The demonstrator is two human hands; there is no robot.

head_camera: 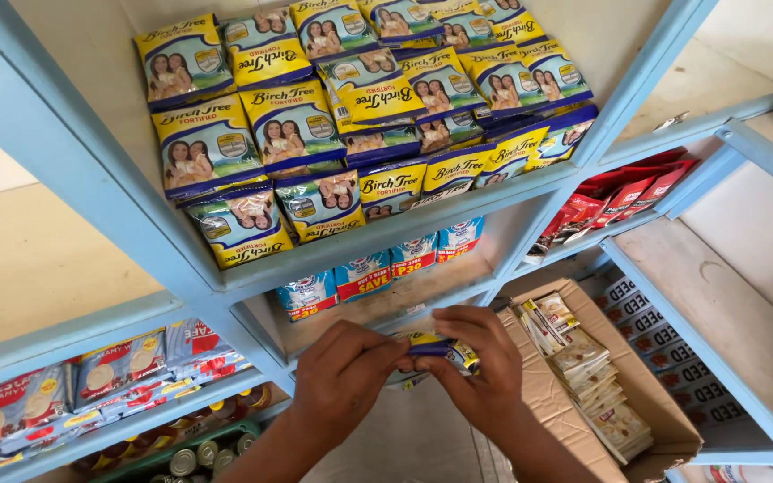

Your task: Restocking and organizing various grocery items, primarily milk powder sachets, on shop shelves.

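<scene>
A small yellow-and-blue pouch (437, 351) is held in front of the light-blue shelf unit (378, 237), below the shelf of matching pouches and above a patch of floor between the open cardboard box (583, 376) and the lower shelves. It is gripped from both sides: the fingers of the left hand (342, 380) are curled and pressed together, with the thumb and fingertips pinched on the pouch's left end, while the right hand (485, 367) is arched over it, its fingertips closed on the upper edge and its thumb apparently underneath. A two-sided hold of this kind keeps a limp, flat packet level and steady, which is judged to be why both hands are used. The pouch is seen nearly edge-on, so only a yellow face, a dark blue band and a crimped end are visible; most of it is hidden by the fingers. On the shelf above, the stacked yellow-and-blue pouches (351, 116) are laid flat in overlapping rows, faces up, so that the fronts can be read from the aisle. Blue-and-red packets (378, 268) are stood upright on the next shelf down, and tan sachets (597, 376) are packed on edge in the box.
</scene>
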